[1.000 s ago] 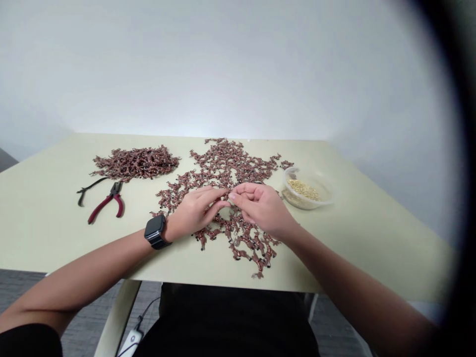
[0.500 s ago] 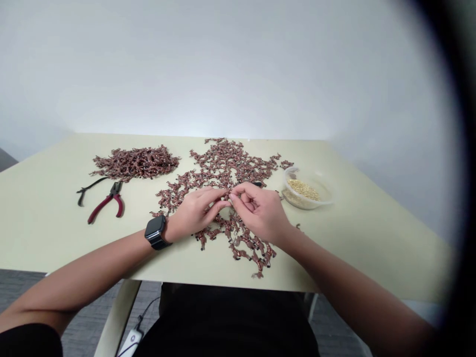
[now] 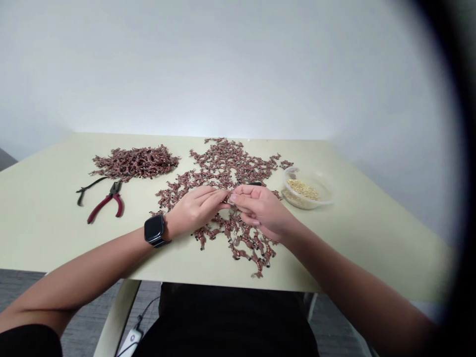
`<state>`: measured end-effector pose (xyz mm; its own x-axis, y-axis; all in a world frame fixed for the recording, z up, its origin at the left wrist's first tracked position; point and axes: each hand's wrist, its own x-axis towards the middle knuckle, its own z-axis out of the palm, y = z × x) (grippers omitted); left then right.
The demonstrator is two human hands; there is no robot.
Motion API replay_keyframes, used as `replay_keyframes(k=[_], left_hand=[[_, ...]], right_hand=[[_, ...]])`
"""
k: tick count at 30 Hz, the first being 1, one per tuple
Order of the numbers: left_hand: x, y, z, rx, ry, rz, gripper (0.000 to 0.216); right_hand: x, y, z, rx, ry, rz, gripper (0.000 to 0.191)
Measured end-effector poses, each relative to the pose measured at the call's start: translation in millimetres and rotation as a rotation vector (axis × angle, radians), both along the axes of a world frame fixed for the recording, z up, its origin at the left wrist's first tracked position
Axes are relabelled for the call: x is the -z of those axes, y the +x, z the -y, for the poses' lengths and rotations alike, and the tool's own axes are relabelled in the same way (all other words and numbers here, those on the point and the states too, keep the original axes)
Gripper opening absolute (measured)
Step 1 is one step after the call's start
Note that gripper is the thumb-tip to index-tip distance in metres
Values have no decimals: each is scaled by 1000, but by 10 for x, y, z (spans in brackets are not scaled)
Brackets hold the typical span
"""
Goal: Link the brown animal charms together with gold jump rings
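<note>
My left hand (image 3: 197,210), below a black watch (image 3: 154,229), is closed in a pinch over the table. A bit of brown shows at its fingertips, seemingly a small animal figurine, mostly hidden. My right hand (image 3: 262,208) meets it fingertip to fingertip, thumb and forefinger pressed together; whatever lies between them is too small to make out. Under and around both hands spread many little brown four-legged animal figurines (image 3: 238,254), lying loose. Just behind the right hand a dark object (image 3: 255,184) is partly covered by the fingers.
A dense heap of similar brown figurines (image 3: 136,162) lies at the back left. In front of it are red-handled pliers (image 3: 107,201) and a black-handled tool (image 3: 89,188), partly under the heap. A clear plastic bowl (image 3: 327,202) of tiny gold pieces (image 3: 303,189) stands at right.
My right hand has turned slightly, and its lower fingers are looser and lower. The left fingers have flattened over the thumb. Both hands stay together in the same spot.
</note>
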<state>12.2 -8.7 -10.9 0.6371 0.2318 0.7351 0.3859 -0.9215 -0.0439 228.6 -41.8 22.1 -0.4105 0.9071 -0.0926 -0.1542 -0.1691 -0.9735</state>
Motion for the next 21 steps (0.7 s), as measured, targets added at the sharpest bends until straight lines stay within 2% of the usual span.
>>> replay_keyframes(k=[3, 10, 16, 21], left_hand=[[-1, 17, 25, 2, -72, 68, 31], [-60, 52, 101, 24, -250, 136, 23], [-76, 49, 109, 9, -283, 142, 20], [-72, 56, 105, 6, -256, 145, 22]], right_hand=[[8, 17, -25, -16, -21, -21, 30], [91, 81, -72, -42, 83, 70, 29], [105, 91, -66, -26, 138, 135, 33], [54, 76, -29, 2, 222, 210, 29]])
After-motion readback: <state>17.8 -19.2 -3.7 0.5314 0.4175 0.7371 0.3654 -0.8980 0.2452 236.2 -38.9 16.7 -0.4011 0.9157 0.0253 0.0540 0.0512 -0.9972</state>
